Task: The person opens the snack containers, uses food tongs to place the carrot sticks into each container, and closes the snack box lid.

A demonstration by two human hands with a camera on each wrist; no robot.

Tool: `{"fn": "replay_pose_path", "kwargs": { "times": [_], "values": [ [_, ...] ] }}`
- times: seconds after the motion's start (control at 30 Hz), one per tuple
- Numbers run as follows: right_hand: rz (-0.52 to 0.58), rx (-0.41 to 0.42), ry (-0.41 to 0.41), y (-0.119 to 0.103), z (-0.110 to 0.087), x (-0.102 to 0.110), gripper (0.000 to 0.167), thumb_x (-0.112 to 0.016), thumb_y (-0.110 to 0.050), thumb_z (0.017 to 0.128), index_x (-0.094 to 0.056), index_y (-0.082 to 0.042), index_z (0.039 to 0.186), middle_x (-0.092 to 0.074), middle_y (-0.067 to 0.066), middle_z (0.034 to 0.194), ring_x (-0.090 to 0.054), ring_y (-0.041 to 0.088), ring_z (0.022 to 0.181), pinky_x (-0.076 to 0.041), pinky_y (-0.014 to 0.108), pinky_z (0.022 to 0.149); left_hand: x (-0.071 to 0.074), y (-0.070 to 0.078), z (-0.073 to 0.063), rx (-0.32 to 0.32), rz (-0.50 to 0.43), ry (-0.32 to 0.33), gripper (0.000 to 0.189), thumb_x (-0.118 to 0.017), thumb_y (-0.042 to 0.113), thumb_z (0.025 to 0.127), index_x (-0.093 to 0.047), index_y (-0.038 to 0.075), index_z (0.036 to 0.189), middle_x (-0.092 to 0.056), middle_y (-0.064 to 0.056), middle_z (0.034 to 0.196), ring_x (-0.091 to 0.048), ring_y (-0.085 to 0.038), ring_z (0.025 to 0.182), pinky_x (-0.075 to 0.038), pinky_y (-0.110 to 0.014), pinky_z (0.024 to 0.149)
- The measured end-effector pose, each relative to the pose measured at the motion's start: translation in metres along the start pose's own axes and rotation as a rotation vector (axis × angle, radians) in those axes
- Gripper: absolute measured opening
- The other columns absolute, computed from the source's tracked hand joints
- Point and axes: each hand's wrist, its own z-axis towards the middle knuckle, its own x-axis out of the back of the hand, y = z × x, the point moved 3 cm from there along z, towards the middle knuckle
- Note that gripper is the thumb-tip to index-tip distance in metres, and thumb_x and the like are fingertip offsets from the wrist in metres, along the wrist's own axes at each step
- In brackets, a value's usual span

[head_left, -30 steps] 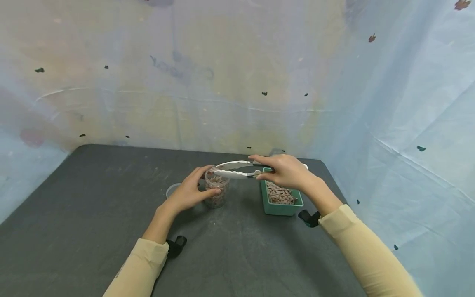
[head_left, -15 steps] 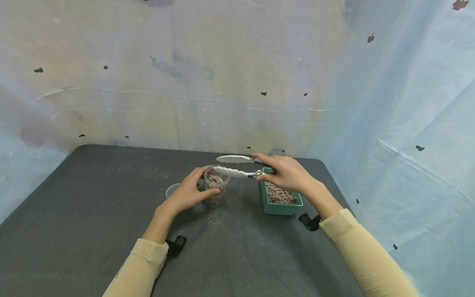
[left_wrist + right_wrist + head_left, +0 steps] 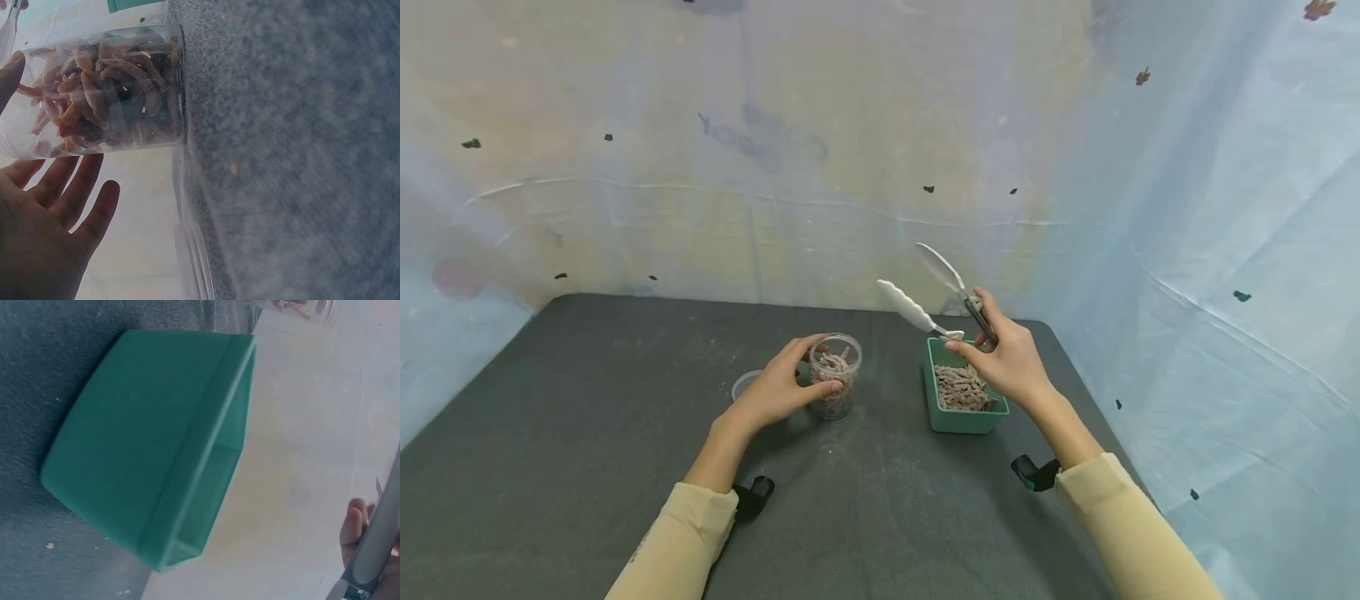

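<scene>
My left hand [image 3: 778,387] holds a clear plastic jar [image 3: 837,404] upright on the dark table, thumb on the near side and fingers around the far side. Short brownish, stick-like pieces [image 3: 94,94] fill much of the lidless jar. My right hand [image 3: 1009,354] grips white-headed tongs [image 3: 908,308] above a green box [image 3: 964,422]. The tongs are spread and tilted upward, with nothing visible between their heads. More of the brownish pieces [image 3: 961,387] lie in the box. In the right wrist view the box's outer wall [image 3: 131,437] hides them.
A clear round lid [image 3: 743,382] lies left of the jar, partly behind my left hand. Behind the green box stands a small clear object [image 3: 953,306], mostly hidden. A sheet [image 3: 850,167] hangs behind the dark table [image 3: 587,417] and along its right side.
The tongs have spread apart and left the jar's mouth. My right hand has carried them up and right over the green box, turning their heads upward. The left hand stays on the jar.
</scene>
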Motion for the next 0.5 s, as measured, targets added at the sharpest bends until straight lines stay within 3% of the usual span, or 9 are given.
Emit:
{"fn": "replay_pose_path", "kwargs": {
  "times": [0.13,0.27,0.5],
  "values": [
    [0.03,-0.052,0.122,0.012,-0.007,0.002,0.09,-0.086,-0.023,0.089,-0.035,-0.009,0.162,-0.068,0.014,0.088,-0.065,0.023,0.069,-0.053,0.04,0.065,0.0,-0.001,0.0,0.0,0.003,0.001,0.091,-0.076,0.055,0.093,-0.031,0.019,0.164,-0.044,-0.014,0.152,-0.048,-0.037,0.135,-0.044,-0.065,0.103],
    [0.051,-0.123,0.226,0.027,-0.015,0.004,0.091,-0.087,-0.023,0.088,-0.036,-0.01,0.162,-0.067,0.015,0.089,-0.066,0.023,0.071,-0.051,0.032,0.065,0.0,-0.001,0.0,0.001,0.002,-0.002,0.092,-0.075,0.056,0.093,-0.031,0.019,0.164,-0.044,-0.014,0.153,-0.048,-0.037,0.136,-0.044,-0.065,0.104],
    [0.117,-0.318,0.356,0.052,-0.032,0.008,0.09,-0.089,-0.026,0.087,-0.039,-0.017,0.161,-0.065,0.013,0.091,-0.058,0.007,0.072,-0.041,0.019,0.059,0.0,-0.002,0.0,0.001,0.005,-0.004,0.093,-0.074,0.058,0.092,-0.031,0.019,0.164,-0.043,-0.015,0.153,-0.048,-0.038,0.136,-0.044,-0.066,0.103]
  ]
}}
